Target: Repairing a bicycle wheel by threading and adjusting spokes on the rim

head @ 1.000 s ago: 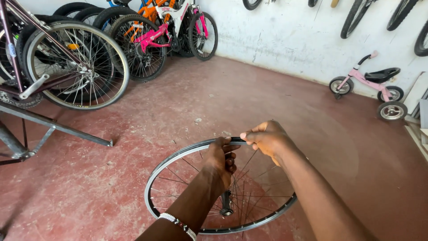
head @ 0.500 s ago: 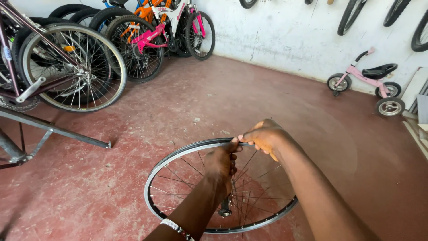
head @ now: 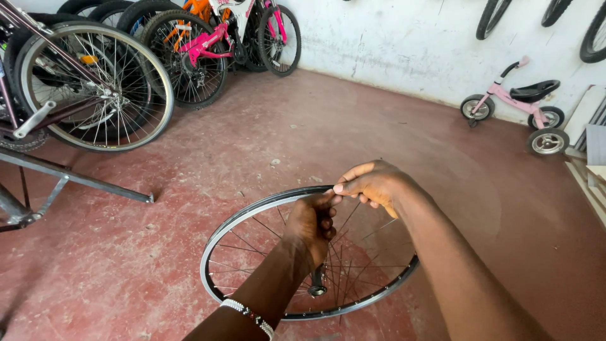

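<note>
While both hands [head: 341, 202] meet, wheel rim [head: 252, 218] lies beneath

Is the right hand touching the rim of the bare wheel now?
Touching. In the head view the right hand lies on the top of the wheel rim, its fingertips meeting the left hand there.

Two bare forearms without sleeves, white beaded bracelet [head: 247, 312] on left wrist, short fingernails

a bicycle repair workshop: parked bikes [head: 208, 44], tyres on the wall [head: 492, 16], a repair stand [head: 69, 180].
</note>
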